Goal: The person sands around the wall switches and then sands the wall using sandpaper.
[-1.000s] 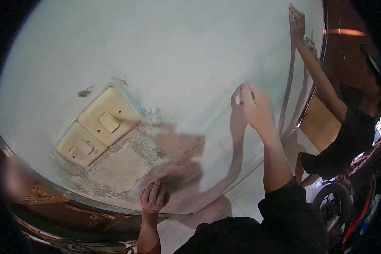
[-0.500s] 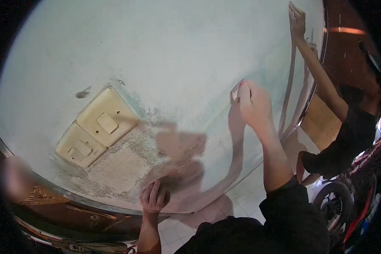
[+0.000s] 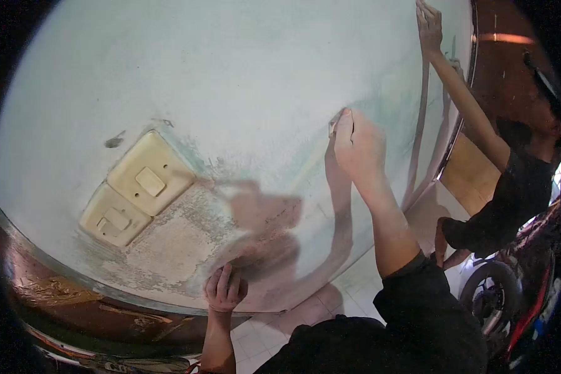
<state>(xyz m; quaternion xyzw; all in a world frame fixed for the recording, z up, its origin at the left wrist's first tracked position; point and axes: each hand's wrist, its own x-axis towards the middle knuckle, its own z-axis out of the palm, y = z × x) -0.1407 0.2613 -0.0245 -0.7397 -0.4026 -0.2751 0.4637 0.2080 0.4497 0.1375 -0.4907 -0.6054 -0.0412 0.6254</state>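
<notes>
My right hand (image 3: 361,146) is closed in a pinch on a small flat piece (image 3: 333,128), perhaps folded sandpaper, held against the painted wall (image 3: 249,75). Most of that piece is hidden by the fingers. Low on the same wall, my left hand (image 3: 224,292) rests with its fingers bent and slightly apart on a worn patch; nothing shows in it, though its palm side is hidden. Two cream switch plates (image 3: 151,173) sit side by side above and left of this hand. Around them the paint is scraped and flaked, with greenish streaks.
At the right, another person's arm (image 3: 467,106) reaches up to the wall, hand against its surface. Behind stands a motorcycle wheel (image 3: 492,296). White floor tiles (image 3: 262,340) lie below. A dark edge runs along the wall's lower left.
My right hand has shifted slightly left and up along the wall, keeping its pinch. My left hand stays about where it was. The view has moved a little.
</notes>
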